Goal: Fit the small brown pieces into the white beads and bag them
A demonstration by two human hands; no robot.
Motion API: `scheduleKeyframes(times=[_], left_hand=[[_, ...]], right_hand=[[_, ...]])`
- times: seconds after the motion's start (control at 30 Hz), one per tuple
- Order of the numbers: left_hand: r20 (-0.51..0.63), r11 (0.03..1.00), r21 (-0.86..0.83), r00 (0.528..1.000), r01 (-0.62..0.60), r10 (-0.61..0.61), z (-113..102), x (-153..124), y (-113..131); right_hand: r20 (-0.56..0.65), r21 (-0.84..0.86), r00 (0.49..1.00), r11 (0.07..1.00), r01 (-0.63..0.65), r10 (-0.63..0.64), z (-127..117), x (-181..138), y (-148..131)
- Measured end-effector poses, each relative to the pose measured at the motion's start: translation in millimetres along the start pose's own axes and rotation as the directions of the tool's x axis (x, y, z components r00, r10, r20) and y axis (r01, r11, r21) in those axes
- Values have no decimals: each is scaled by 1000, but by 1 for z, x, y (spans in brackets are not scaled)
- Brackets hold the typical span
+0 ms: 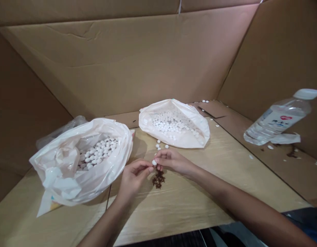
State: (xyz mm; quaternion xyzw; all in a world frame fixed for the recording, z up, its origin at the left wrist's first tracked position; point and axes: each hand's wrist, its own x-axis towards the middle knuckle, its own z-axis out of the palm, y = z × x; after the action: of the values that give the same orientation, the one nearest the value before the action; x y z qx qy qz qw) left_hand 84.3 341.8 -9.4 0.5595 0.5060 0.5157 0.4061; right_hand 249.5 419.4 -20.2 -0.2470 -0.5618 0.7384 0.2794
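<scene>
A small white ball [154,162] is pinched at the fingertips where my two hands meet. On its left, my left hand [135,175] is closed, thumb and forefinger touching the ball. From the right, my right hand [173,162] grips it too, fingers bent inward. A little pile of reddish-brown bits [158,179] lies just below the fingertips. Behind my right hand, a few loose white balls [158,141] rest on the table. Which fingers carry the ball's weight is hard to make out.
At left stands an open white plastic bag [104,188] of white balls; another open bag [202,140] with more lies behind my hands. A tilted clear bottle [276,120] is at right, among scattered white pieces. Cardboard walls [127,68] enclose the wooden table [194,206].
</scene>
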Motion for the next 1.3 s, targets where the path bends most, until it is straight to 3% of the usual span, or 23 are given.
scheduleKeyframes(times=[0.33, 0.63, 1.3], left_hand=[[16, 993, 7, 993, -116, 116, -4, 0, -3], [4, 998, -62, 1000, -2, 2, -4, -1, -14], [-26, 999, 35, 999, -17, 18, -3, -3, -14]], right_hand=[[18, 95, 999, 994, -51, 49, 4, 2, -1], [7, 89, 1000, 996, -11, 11, 6, 4, 7], [-68, -86, 996, 995, 56, -62, 17, -1, 8]])
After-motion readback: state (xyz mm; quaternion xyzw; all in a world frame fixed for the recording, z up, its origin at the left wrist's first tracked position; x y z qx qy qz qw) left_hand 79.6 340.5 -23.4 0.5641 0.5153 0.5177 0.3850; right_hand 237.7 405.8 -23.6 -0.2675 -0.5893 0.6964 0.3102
